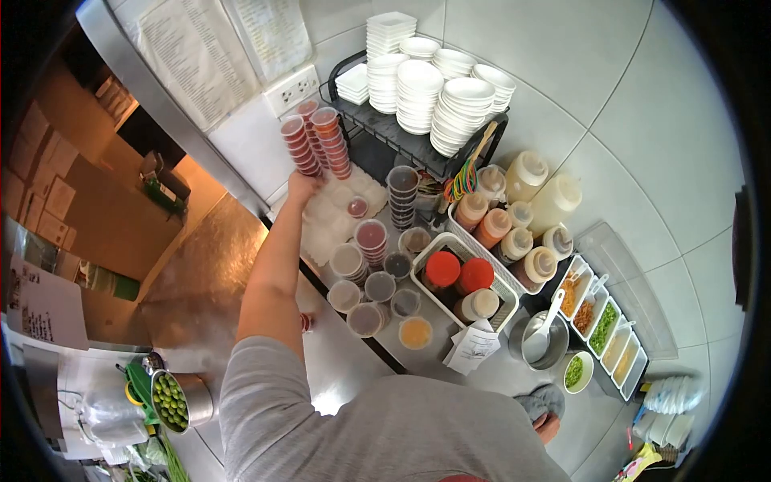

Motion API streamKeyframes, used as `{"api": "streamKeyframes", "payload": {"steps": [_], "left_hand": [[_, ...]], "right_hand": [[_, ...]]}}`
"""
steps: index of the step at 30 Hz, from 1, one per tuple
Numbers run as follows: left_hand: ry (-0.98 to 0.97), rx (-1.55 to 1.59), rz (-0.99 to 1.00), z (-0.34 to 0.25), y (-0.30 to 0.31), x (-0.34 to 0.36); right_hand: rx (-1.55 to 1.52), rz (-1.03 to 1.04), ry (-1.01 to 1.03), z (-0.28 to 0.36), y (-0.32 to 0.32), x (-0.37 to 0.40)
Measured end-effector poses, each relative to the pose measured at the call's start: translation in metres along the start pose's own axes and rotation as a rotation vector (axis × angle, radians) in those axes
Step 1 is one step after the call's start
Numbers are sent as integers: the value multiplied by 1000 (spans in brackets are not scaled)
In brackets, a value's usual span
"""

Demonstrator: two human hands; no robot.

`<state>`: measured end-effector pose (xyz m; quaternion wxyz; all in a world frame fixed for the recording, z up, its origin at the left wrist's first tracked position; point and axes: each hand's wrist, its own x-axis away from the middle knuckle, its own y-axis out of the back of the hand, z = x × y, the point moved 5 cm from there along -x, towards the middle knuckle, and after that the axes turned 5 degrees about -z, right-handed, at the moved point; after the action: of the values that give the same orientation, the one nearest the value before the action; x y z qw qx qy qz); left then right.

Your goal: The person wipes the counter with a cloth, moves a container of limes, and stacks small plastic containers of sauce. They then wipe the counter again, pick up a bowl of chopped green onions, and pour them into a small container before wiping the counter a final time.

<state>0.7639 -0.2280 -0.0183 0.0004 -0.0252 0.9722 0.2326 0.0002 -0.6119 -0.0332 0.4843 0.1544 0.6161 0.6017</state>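
Observation:
My left hand reaches to the back left, its fingers closed at the base of a stack of small lidded cups of red sauce. Two more tall stacks of red cups stand beside it on a white cloth. A single red cup sits on the cloth. My right hand is low at the right, partly hidden by my body, near a grey cloth; its fingers look curled, but what they hold is hidden.
Stacked cups and lidded tubs cover the middle counter. A white basket holds red-capped jars. Squeeze bottles, a metal pot and topping trays line the right. White bowls fill a black rack.

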Motion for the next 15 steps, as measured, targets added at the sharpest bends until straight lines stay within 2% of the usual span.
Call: {"api": "streamKeyframes", "payload": {"steps": [3,6,9,12,15], "left_hand": [[-80,-97,-50,55,-13,-57],[56,-83,-61,-6,1,-8],[-3,-106,-147,1,0,-12],[-135,-301,-267,13,-2,-20],[38,-403,69,24,-1,-27]], "right_hand": [[14,-36,0,-1,-1,1],[24,-14,-27,-6,-4,3],[28,3,-45,-9,-5,3],[40,40,-57,-12,-6,4],[22,5,-41,-22,-12,7]]}}
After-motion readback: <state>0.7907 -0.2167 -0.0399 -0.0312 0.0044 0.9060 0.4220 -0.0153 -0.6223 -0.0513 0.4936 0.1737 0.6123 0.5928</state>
